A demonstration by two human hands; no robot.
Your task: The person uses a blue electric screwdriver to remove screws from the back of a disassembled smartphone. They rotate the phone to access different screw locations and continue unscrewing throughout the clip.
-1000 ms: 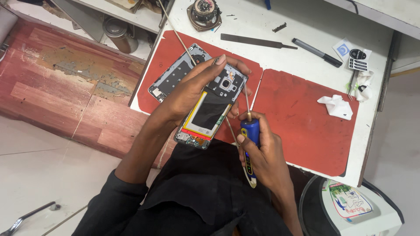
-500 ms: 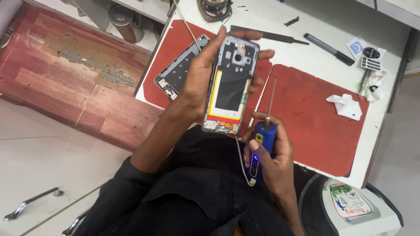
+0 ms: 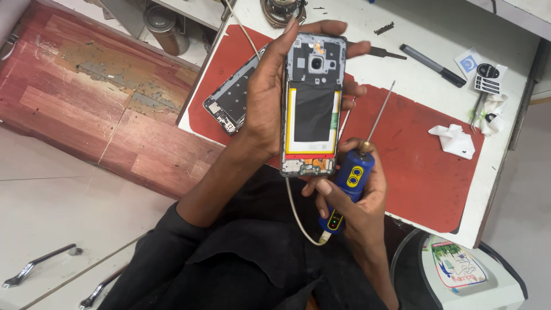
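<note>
My left hand (image 3: 270, 97) grips an opened smartphone (image 3: 311, 103) upright, its back cover off, so the black battery with yellow border and the camera module show. My right hand (image 3: 356, 198) holds a blue electric screwdriver (image 3: 350, 183) with a long thin bit (image 3: 380, 112) pointing up to the right, just right of the phone's lower end. A white cable (image 3: 295, 215) runs from the screwdriver's bottom end. A second phone frame (image 3: 232, 100) lies on the red mat (image 3: 413, 155) behind my left hand.
On the white table (image 3: 425, 34) lie a black pen (image 3: 433, 57), a crumpled white tissue (image 3: 453, 139), small stickers (image 3: 488, 77), and a round tool at the far edge (image 3: 281, 8). A red worn wooden floor patch (image 3: 86, 97) lies left; a bin (image 3: 459, 272) stands at lower right.
My left hand has raised the phone and turned it upright, closer to the camera. My right hand, still holding the screwdriver, has drawn back from the phone, its bit now tilted right.
</note>
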